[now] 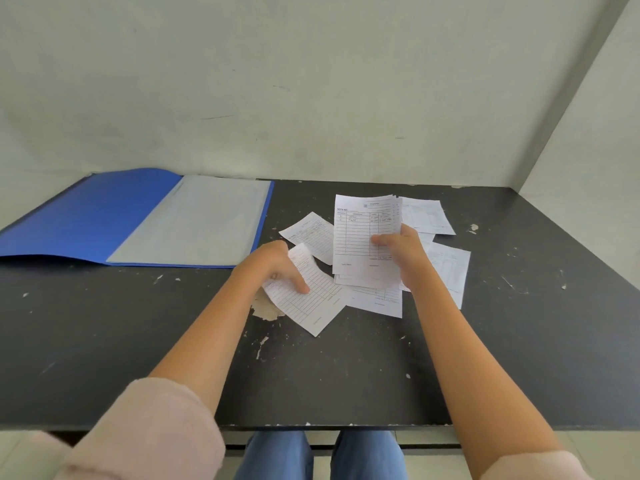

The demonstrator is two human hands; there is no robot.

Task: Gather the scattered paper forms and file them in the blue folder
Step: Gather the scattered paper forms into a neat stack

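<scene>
Nearest, on the black table (138,341): left hand (277,268) pressed down on a tilted form (311,303), fingertips pinning its upper edge — apparently about to slide or lift it. Just beyond, right hand (403,252) raised off the surface, thumb in front and fingers behind, pinching a small stack of forms (360,237) held upright. Around and under that stack, loose forms (446,268) scattered flat — one beside the left hand, one below the stack, a few to the right and behind. Farther left, well apart from the papers: blue folder (86,216) lying open against the wall, a pale sheet or inner pocket on its right leaf; no gathered form in it as far as can be seen. Gathering judged partly done — several sheets collected, several left; filing not yet begun.
</scene>
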